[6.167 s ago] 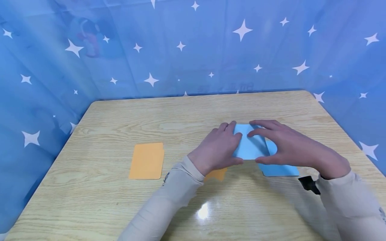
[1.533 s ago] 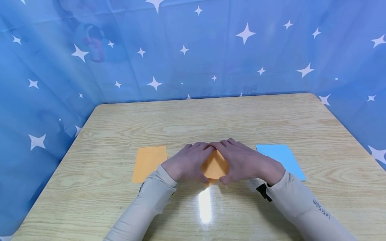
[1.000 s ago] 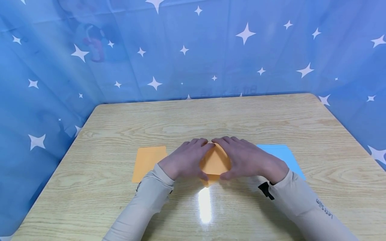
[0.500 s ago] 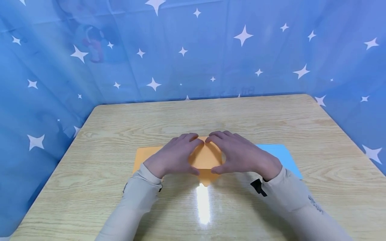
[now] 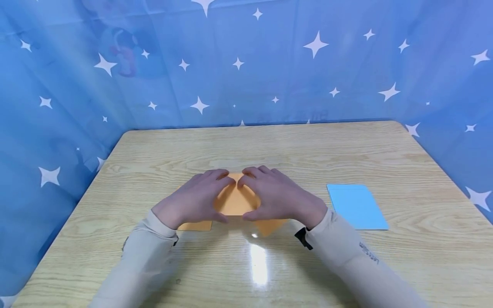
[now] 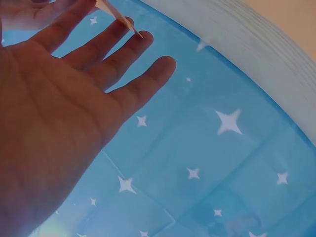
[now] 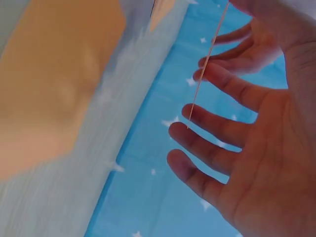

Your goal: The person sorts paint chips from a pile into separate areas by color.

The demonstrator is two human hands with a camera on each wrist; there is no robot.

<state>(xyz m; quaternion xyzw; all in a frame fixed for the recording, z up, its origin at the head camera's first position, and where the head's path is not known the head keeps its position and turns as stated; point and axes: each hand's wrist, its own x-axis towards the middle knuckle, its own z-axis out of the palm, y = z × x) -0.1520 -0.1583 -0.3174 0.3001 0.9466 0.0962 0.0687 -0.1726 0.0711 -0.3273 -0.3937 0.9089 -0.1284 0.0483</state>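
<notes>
In the head view, an orange card (image 5: 236, 201) hangs above the table between both hands. My left hand (image 5: 194, 199) pinches its left side, thumb at the near edge and fingers at the far edge. My right hand (image 5: 279, 196) pinches its right side the same way. The right wrist view shows the held card (image 7: 200, 86) edge-on against the fingertips. Under my left hand lies another orange card (image 5: 198, 226), mostly hidden. A further orange piece (image 5: 270, 226) pokes out on the table below my right hand.
Blue cards (image 5: 358, 207) lie overlapped on the right side of the wooden table (image 5: 246, 147). A blue curtain (image 5: 269, 55) with white stars stands behind the table and along its sides.
Earlier both hands held a light blue card at the right; it now lies there. They have since lifted the orange card from the middle and carried it left, over the left orange card.
</notes>
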